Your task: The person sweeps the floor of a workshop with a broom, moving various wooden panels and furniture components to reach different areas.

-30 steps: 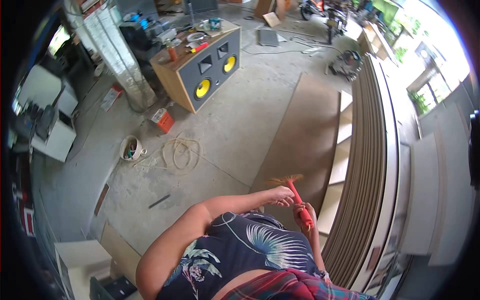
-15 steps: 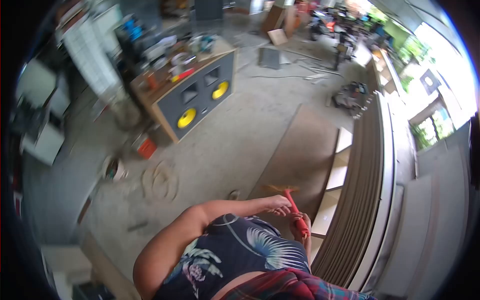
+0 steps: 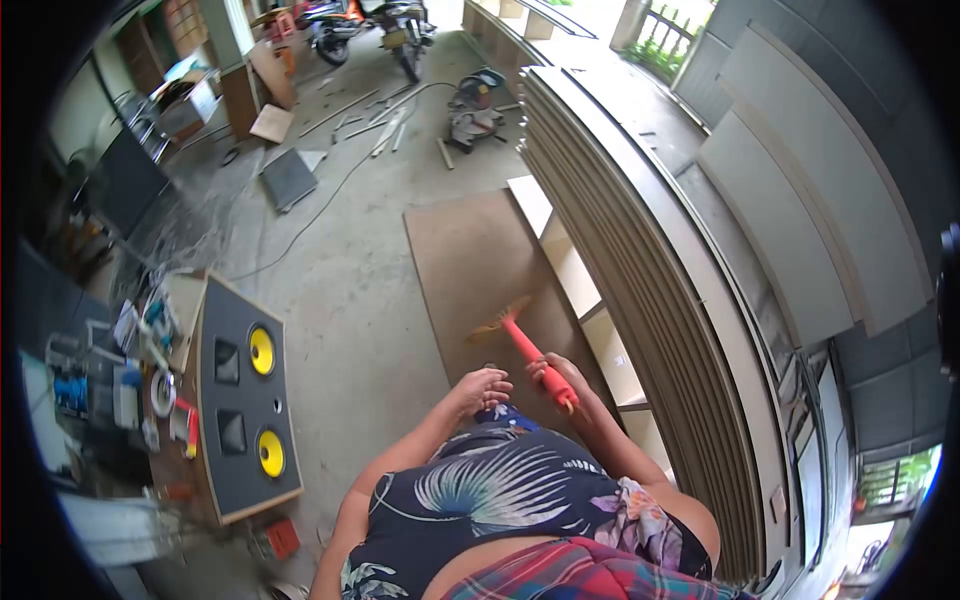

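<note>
My right hand (image 3: pixel 560 376) is wrapped round the red handle of a broom (image 3: pixel 524 345). The broom's yellowish bristles (image 3: pixel 500 318) are over a brown board (image 3: pixel 470 250) that lies on the floor. To the left of the handle, my left hand (image 3: pixel 483 390) is apart from the broom, with its fingers loosely bent and nothing in them.
A tall stack of boards (image 3: pixel 640 300) stands to the right, beside a low white shelf unit (image 3: pixel 600 340). A speaker cabinet (image 3: pixel 245 400) with yellow cones is at the left. Further off are a miter saw (image 3: pixel 474 110), a grey panel (image 3: pixel 288 180), wood strips and motorbikes (image 3: pixel 405 35).
The view has swung to the right. My left hand has let go of the broom and moved away to the left, while my right hand still holds the handle.
</note>
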`<state>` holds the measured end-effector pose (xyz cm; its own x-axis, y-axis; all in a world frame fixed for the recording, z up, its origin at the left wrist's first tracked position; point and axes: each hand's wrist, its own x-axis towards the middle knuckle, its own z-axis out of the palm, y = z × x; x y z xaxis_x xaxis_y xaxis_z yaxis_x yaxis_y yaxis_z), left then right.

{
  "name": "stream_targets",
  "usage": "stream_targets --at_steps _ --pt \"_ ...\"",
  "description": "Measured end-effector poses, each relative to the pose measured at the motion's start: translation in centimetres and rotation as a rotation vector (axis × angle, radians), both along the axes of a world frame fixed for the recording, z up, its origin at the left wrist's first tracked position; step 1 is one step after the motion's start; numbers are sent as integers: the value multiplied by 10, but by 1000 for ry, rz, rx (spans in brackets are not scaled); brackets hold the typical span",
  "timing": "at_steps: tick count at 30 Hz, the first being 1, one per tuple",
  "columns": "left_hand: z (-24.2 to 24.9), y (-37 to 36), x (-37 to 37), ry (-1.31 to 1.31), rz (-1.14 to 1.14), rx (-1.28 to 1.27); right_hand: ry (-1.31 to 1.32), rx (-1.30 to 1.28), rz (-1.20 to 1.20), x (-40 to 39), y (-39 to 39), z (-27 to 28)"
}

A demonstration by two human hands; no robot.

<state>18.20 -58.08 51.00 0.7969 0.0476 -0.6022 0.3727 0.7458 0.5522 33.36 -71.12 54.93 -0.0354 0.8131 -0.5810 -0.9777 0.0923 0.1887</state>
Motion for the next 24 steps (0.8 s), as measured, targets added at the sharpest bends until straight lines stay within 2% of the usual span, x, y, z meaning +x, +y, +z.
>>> stream_targets --at_steps 1,9,12,18,24 --pt "-4 16 14 7 5 -4 76 -11 29 19 19 -1" --pt "11 158 127 -28 137 26 -42 -81 63 127 165 7" --pt "8 203 152 -41 199 -6 27 -30 67 161 216 11" --pt "1 320 180 -36 180 -3 147 30 48 195 338 15" --pt "11 461 206 -3 163 51 138 1 -9 213 454 29"
